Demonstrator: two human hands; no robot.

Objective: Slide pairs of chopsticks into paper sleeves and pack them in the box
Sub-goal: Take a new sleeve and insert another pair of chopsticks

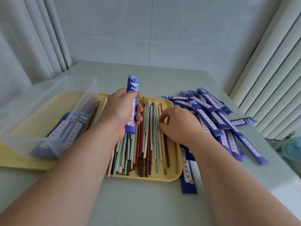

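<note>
Left hand [122, 110], centre: clamped round flat blue paper sleeve [132, 84], upright. Right hand [175, 123]: pinches slim matte chopsticks [147, 144] in rounded yellow tray [146, 177]. Clear plastic box [32, 115], left, holds filled sleeves [71, 131].

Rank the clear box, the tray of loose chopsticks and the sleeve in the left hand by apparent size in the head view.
Largest, tied: clear box and tray. They look too alike to rank, and the wide lens adds doubt.
Smallest: sleeve, clearly.

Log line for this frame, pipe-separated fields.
left hand: grips blue printed paper sleeve upright | right hand: pinching among loose coloured chopsticks in yellow tray | clear plastic box: packed sleeves inside
</note>
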